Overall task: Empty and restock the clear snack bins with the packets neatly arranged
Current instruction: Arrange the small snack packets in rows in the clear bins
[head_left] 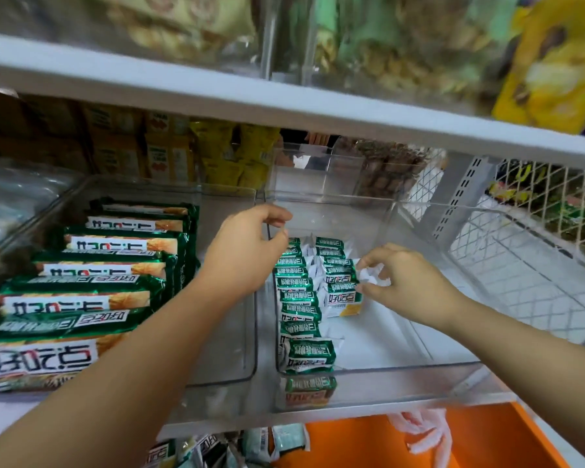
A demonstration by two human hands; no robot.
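A clear snack bin (pixel 402 376) stands on the white shelf before me. Several small green-and-white packets (pixel 298 298) stand in a neat row along its left wall, and a shorter second row (pixel 340 275) runs beside it. My right hand (pixel 406 282) pinches the white end of a packet in that second row. My left hand (pixel 247 251) hovers over the bin's left wall near the far end of the first row, fingers curled together; whether it holds anything I cannot tell. The right half of the bin's floor is bare.
A second clear bin (pixel 223 366) on the left holds large green packets (pixel 92 275) stacked in a line. Another clear bin (pixel 318 173) sits behind. White wire mesh (pixel 520 265) closes the right side. An orange crate (pixel 487 440) with loose packets lies below the shelf.
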